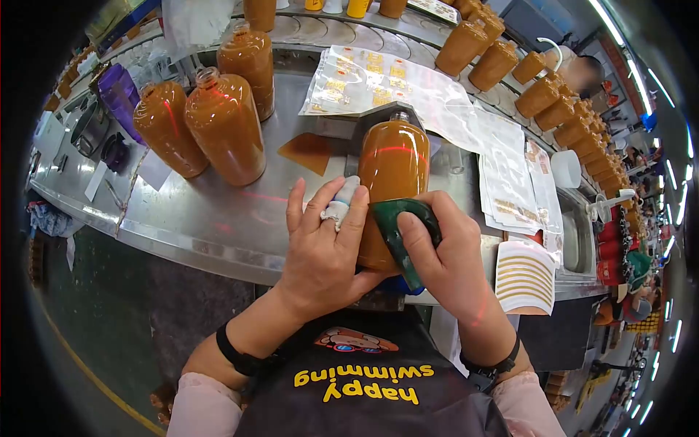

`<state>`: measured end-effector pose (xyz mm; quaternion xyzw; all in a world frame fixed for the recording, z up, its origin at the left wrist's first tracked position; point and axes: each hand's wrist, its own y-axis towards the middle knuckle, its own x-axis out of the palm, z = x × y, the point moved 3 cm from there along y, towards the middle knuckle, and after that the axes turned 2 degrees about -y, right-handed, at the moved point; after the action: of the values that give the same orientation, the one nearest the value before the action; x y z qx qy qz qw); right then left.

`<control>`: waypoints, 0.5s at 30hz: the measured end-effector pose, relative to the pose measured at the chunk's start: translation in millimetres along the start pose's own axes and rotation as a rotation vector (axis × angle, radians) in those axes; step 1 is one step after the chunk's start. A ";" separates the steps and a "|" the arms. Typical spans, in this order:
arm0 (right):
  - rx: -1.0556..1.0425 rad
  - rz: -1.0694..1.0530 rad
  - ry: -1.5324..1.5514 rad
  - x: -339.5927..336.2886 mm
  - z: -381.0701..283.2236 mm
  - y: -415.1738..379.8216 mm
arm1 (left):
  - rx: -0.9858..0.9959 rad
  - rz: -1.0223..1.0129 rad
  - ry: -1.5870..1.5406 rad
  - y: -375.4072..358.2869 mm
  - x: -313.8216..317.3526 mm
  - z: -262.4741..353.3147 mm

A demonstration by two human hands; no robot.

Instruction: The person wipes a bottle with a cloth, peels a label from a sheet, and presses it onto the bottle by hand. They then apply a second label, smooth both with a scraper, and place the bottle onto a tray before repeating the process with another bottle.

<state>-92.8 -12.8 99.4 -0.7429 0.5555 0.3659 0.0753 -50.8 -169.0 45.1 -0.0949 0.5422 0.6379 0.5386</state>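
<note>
A glossy brown bottle lies in front of me on a dark holder, its clear neck pointing away. Crossing its body is a red laser line. My left hand rests against the bottle's left side, fingers spread, with a white wrap on one finger. In my right hand is a dark green flexible scraper, pinched between thumb and fingers and touching the bottle's lower right part.
Three brown bottles stand at the left, near a purple container. Printed decal sheets lie behind and right. A striped sheet is by the sink. More bottles line the conveyor. Another person is at the upper right.
</note>
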 end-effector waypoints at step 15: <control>0.310 0.128 0.545 9.1 51.0 -40.9 | 0.081 -0.012 -0.193 -11.2 18.5 -0.9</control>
<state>-79.2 21.9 44.8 -0.7567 0.6500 0.0685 0.0128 -49.8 -160.8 25.2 -0.0145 0.5127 0.6183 0.5955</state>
